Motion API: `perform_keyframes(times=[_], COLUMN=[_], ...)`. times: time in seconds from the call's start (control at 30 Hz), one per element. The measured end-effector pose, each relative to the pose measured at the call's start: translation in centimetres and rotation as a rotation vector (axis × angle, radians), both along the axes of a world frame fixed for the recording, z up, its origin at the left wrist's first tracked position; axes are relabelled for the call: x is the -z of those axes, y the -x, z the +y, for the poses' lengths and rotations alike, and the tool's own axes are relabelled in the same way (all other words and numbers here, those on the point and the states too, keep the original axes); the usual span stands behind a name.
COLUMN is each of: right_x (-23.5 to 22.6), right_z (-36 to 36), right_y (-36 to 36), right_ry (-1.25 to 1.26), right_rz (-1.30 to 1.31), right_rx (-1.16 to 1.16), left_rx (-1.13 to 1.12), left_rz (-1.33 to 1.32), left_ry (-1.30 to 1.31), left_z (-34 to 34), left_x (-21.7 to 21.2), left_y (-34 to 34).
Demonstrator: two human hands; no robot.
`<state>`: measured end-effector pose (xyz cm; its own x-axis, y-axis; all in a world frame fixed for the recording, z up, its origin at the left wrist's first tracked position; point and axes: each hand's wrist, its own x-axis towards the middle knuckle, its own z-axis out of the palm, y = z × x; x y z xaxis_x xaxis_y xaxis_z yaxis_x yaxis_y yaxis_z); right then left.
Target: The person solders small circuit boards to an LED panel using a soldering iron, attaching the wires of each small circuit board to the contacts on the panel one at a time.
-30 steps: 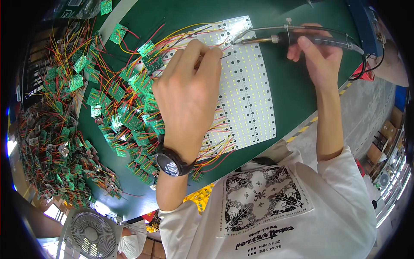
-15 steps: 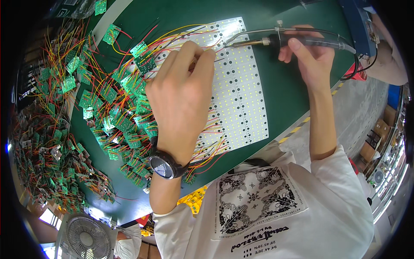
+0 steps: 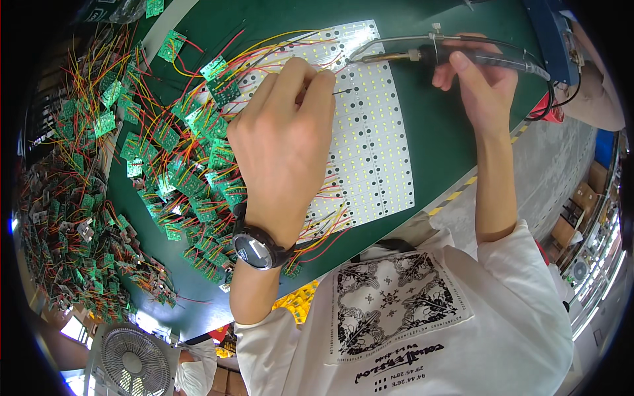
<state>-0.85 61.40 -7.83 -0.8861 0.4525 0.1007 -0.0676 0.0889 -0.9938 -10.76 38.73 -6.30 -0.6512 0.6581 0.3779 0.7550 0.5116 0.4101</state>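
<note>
The right hand grasps a soldering iron, its tip aimed toward nine o'clock over the white LED panel on the green tabletop; at the tip's eight o'clock the left hand curls, fingertips hidden, so I can't tell its grip. It looks like soldering, so I'd say the dark wire wants steadying under the tip. Since half a second ago, both hands have barely shifted, but that wire shows more plainly.

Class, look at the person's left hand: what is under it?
A white dotted panel shows beyond and right of the left hand, apparently continuing beneath. Whatever the hand touches or holds is covered.
</note>
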Motion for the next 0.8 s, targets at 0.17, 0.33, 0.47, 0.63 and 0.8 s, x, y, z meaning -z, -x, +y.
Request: perform_keyframes(times=[0.17,0.33,0.47,0.63,0.8], right_x=[0.3,0.3,0.0,-0.5,-0.3], right_z=[0.1,0.7,0.5,-0.4,-0.2], right_y=[-0.1,-0.4,0.3,0.9,0.0], right_ry=[0.006,0.038,0.071,0.181,0.133], right_rz=[0.010,0.039,0.073,0.098,0.114], right_rx=[-0.011,0.037,0.047,0.069,0.161], left_rx=[-0.001,-0.002,0.011,-0.084,-0.002], left_rz=[-0.002,0.002,-0.005,-0.005,0.072], left_ry=[0.006,0.001,-0.007,0.040,-0.100], left_z=[-0.1,0.2,0.1,-1.0,-2.3], left_x=[0.1,0.1,-0.2,-4.0,-9.7], left_y=[0.1,0.1,0.1,-0.2,-2.5])
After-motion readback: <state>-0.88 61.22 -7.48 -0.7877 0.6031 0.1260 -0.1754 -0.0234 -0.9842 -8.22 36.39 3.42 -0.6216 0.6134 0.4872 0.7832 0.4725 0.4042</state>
